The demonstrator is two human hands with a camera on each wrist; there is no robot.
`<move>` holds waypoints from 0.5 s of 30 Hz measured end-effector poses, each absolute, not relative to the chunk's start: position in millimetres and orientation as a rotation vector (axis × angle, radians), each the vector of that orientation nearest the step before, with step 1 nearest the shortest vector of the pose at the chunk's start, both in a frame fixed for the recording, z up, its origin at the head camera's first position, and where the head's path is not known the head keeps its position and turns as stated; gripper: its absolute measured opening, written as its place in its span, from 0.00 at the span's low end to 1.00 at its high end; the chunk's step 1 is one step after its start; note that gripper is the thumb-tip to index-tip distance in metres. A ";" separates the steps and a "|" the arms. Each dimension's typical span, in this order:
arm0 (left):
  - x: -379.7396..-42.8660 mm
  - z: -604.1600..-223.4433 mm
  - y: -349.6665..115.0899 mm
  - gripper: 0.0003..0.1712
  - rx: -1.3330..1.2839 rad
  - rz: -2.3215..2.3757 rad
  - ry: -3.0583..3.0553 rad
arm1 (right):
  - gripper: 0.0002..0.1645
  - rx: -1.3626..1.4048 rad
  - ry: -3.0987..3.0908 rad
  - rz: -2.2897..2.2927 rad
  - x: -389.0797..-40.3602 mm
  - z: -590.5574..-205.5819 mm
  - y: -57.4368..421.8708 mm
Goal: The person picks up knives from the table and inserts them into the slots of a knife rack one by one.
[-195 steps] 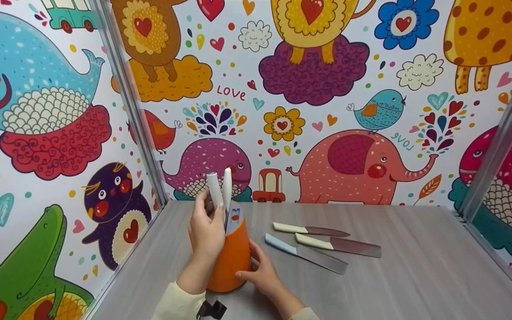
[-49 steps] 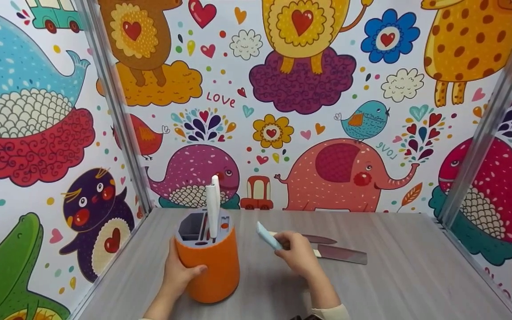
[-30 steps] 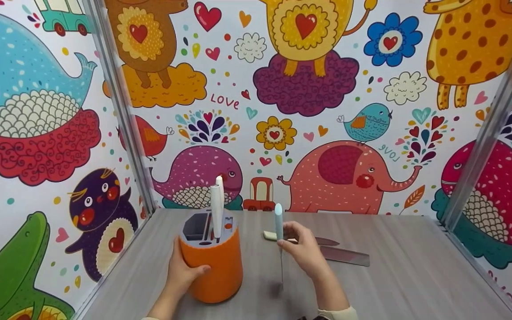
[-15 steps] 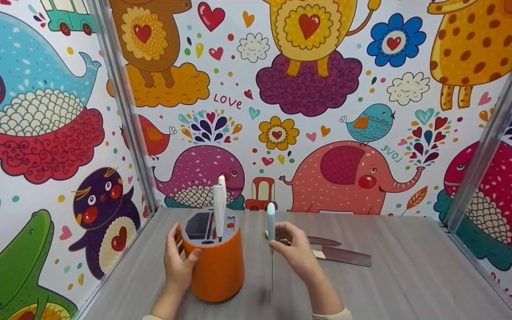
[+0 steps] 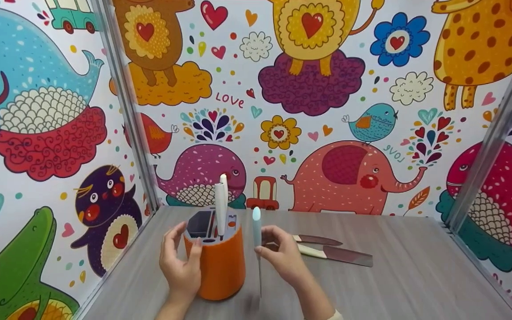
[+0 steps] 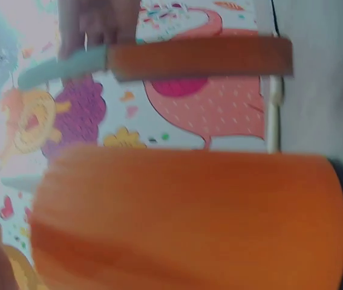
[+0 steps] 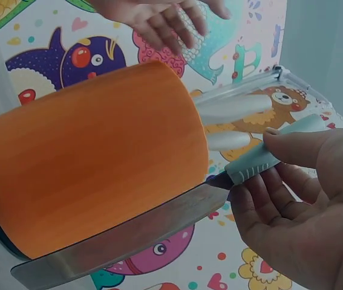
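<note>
My right hand [image 5: 285, 255] pinches the light-blue handle of a broad-bladed kitchen knife [image 7: 129, 232]. It holds the knife upright, blade down, just right of the orange knife block [image 5: 222, 271]. Two white handles [image 5: 220, 206] stick up from the block's grey slotted top [image 5: 202, 222]. Left of the block, my left hand [image 5: 180, 262] is spread with thumb and fingers apart around its upper edge. In the right wrist view those fingers [image 7: 165, 27] hang off the block's surface. The left wrist view shows the knife beside the block's orange wall.
Behind my right hand, two knives with cream handles lie on the grey wooden table [image 5: 398, 284]: a narrow pointed knife [image 5: 320, 240] and a wide cleaver-like knife [image 5: 347, 256]. Cartoon-printed walls [image 5: 327, 115] enclose the table at the back and sides.
My left hand, earlier on a white handle, then gripped the block and has now loosened. My right hand left the block, picked up the blue-handled knife, turned it upright and brought it left.
</note>
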State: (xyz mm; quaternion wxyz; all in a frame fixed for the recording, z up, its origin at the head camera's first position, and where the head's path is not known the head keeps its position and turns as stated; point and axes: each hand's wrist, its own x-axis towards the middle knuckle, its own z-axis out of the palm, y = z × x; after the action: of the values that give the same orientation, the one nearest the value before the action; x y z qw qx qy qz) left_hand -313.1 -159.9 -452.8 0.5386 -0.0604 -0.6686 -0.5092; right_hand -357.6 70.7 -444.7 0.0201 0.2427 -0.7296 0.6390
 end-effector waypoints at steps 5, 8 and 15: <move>-294.4 -445.0 -140.7 0.27 -0.342 -1.319 -1.602 | 0.17 0.817 -2.234 2.011 -350.7 -444.1 59.4; -285.1 -441.6 -130.9 0.26 -0.372 -1.386 -1.729 | 0.16 0.870 -2.219 2.007 -346.1 -445.4 52.9; -278.6 -436.7 -120.1 0.28 -0.326 -1.573 -1.995 | 0.16 0.985 -2.195 1.982 -338.1 -449.4 38.7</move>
State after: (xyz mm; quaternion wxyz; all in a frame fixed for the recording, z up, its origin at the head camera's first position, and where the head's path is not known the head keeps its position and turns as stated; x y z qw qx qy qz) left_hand -278.6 -120.1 -436.7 0.2862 -0.1220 -0.7463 -0.5884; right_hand -338.1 38.7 -449.4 0.0121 0.3160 -0.7041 0.6358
